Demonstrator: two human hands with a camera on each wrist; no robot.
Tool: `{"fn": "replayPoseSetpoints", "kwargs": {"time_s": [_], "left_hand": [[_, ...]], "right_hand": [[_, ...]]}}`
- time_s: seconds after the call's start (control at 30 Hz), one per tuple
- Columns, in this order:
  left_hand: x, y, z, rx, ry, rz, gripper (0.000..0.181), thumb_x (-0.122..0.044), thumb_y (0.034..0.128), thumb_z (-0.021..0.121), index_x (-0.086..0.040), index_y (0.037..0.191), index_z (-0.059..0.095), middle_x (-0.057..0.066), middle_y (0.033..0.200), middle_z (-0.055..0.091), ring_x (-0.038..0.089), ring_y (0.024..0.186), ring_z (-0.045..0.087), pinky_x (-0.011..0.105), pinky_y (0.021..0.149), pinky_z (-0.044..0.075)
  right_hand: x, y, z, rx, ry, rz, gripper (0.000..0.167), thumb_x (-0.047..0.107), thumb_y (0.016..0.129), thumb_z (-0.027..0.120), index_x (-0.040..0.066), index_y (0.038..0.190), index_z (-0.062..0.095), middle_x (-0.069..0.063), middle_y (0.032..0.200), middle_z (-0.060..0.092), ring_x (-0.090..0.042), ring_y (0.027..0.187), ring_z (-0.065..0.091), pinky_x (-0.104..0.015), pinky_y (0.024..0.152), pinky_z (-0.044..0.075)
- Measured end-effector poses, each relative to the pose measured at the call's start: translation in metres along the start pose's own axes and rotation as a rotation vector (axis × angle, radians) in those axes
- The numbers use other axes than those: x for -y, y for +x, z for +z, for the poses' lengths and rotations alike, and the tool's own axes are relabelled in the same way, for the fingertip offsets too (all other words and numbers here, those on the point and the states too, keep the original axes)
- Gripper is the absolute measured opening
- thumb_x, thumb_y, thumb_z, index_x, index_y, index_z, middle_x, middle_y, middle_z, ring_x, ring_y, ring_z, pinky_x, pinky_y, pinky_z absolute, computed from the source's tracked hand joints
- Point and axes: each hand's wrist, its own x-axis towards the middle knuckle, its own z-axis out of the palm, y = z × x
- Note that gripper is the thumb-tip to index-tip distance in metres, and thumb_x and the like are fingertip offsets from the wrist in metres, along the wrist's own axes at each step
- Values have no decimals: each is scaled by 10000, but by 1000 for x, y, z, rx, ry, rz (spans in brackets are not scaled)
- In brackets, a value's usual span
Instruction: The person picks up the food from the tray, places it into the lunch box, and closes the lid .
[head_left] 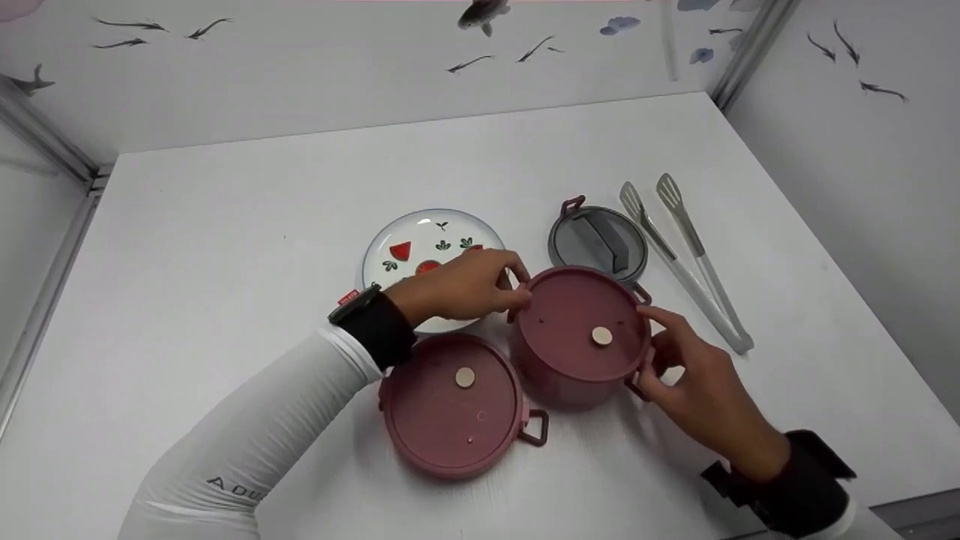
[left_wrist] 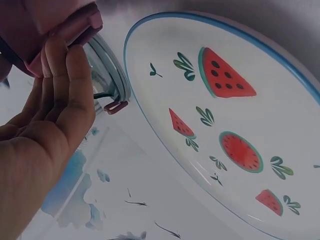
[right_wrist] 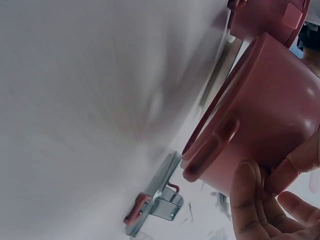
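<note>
A maroon pot [head_left: 581,319] is held bottom up between both hands, its rim toward the table. The left hand [head_left: 480,285] grips its left side, with fingers at a side handle in the left wrist view. From the right, the right hand [head_left: 694,382] holds the pot's wall; its fingertips [right_wrist: 245,195] press near the base edge in the right wrist view. A second maroon pot [head_left: 450,420] stands bottom up to the front left, one handle pointing right. Behind the held pot lies a glass lid [head_left: 596,244] with a grey rim, partly covered by that pot.
A white plate [head_left: 382,281] with watermelon pictures lies under the left forearm and hand. Tongs [head_left: 701,277] with slotted heads lie spread at the right. White walls [head_left: 300,82] with painted fish border the white table [head_left: 187,247] at the back and sides.
</note>
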Motion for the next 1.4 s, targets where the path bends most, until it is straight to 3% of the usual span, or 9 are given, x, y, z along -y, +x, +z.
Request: {"fn": "replayPoseSetpoints", "kwargs": {"time_s": [0.1, 0.23, 0.4, 0.63, 0.8, 0.93, 1.1, 1.23, 1.4], "left_hand": [[-3, -6, -3, -38, -72, 0, 266, -317, 995, 597, -127, 1181, 574, 122, 917, 750, 134, 709, 584, 250, 578, 438], [-6, -18, -6, -97, -134, -7, 216, -299, 984, 585, -154, 1136, 534, 125, 883, 737, 126, 737, 584, 254, 663, 434], [-7, -38, -8, -204, -221, 7, 187, -251, 963, 548, -143, 1110, 506, 58, 825, 671, 159, 743, 595, 264, 663, 442], [2, -78, -5, -361, -331, 6, 150, -240, 957, 575, -127, 1039, 522, 36, 792, 631, 267, 729, 610, 275, 624, 477], [10, -112, -2, -449, -335, -37, 136, -207, 949, 613, -99, 993, 543, 36, 791, 612, 221, 722, 618, 270, 659, 523], [15, -139, -1, -478, -314, -86, 122, -182, 933, 636, -91, 965, 560, 47, 777, 634, 212, 713, 638, 261, 658, 525], [21, -160, 2, -480, -299, -132, 126, -202, 934, 656, -109, 955, 573, 43, 774, 651, 217, 719, 643, 252, 632, 506], [28, -171, 8, -439, -300, -156, 140, -215, 942, 667, -118, 968, 570, 35, 791, 650, 184, 730, 621, 249, 642, 506], [37, -175, 16, -410, -306, -176, 164, -236, 948, 674, -122, 983, 562, 31, 800, 648, 193, 741, 614, 250, 642, 490]], "right_hand": [[5, 6, -5, -24, -11, -25, 721, -121, 739, 709, 112, 1394, 519, 107, 809, 643, 0, 667, 583, -98, 629, 468], [14, 13, -8, -37, 8, -71, 709, -117, 742, 710, 83, 1391, 505, 90, 820, 660, -12, 673, 580, -100, 641, 471], [28, 23, -8, -30, 29, -114, 697, -82, 767, 713, 68, 1407, 483, 55, 852, 682, -23, 703, 586, -107, 657, 487], [51, 34, 5, -38, 77, -232, 703, -92, 753, 725, 43, 1399, 484, 33, 854, 675, -32, 733, 584, -125, 691, 504], [67, 39, 19, 3, 136, -276, 683, -100, 761, 679, 62, 1398, 490, 62, 829, 642, -16, 738, 572, -140, 688, 498], [79, 42, 30, 37, 187, -313, 714, -128, 735, 671, 75, 1395, 491, 66, 816, 620, -29, 733, 562, -147, 680, 488], [89, 41, 41, 75, 211, -349, 710, -111, 723, 671, 75, 1383, 491, 52, 815, 612, -53, 730, 559, -148, 673, 482], [92, 38, 46, 108, 197, -363, 704, -90, 717, 671, 75, 1377, 491, 33, 811, 603, -67, 716, 551, -140, 654, 465], [91, 34, 50, 140, 193, -352, 730, -98, 710, 672, 84, 1390, 481, 13, 810, 603, -71, 715, 542, -110, 656, 434]]}}
